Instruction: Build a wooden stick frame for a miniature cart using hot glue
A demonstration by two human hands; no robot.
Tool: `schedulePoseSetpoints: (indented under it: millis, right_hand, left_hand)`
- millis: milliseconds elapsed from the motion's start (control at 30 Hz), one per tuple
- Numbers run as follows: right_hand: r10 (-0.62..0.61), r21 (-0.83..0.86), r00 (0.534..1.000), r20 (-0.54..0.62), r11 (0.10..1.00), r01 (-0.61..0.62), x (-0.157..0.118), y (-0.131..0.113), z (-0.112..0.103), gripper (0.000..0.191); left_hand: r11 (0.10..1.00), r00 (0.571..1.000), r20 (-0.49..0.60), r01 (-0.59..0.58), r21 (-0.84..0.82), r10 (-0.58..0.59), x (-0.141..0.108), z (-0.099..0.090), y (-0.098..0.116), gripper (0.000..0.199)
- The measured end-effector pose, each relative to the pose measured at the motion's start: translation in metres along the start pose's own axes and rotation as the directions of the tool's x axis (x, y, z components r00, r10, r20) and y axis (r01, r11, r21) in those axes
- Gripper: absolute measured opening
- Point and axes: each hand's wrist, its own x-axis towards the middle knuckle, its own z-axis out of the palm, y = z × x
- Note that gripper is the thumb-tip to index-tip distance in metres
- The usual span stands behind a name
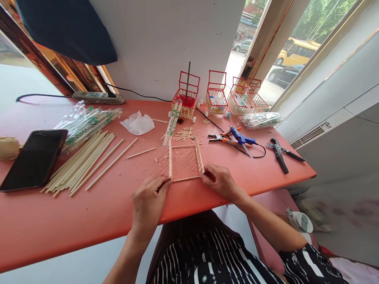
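Observation:
A small frame of wooden sticks [186, 180] stands near the front edge of the red table. Its left and right sides are upright, and thin sticks join them at front and back. My left hand [150, 198] pinches the frame's near left corner, thumb and fingertips together. At the near right corner my right hand [219, 180] has its fingers closed on the other side. Just behind the frame lie short cut stick pieces [185, 133] and crumbs. Wrapped chopsticks [173, 123] lean against a red-trimmed stick cart [184, 105] farther back.
Loose sticks [81, 161], a phone [34, 159] and bagged chopsticks [89, 120] lie to the left. On the right are a blue glue gun [241, 137], orange-handled pliers [226, 140] and black-handled cutters [280, 156]. More stick carts [217, 100] stand along the wall.

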Motion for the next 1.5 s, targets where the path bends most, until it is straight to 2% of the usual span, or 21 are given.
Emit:
schedulePoseSetpoints:
  millis: [1500]
  right_hand:
    - [-0.007,0.011,1.000,0.001,1.000,0.007,-0.0007,0.0037,0.0018,0.015]
  left_hand:
    - [1.000,1.000,-0.004,0.016,-0.018,-0.016,0.0017,0.0017,0.0013,0.024]
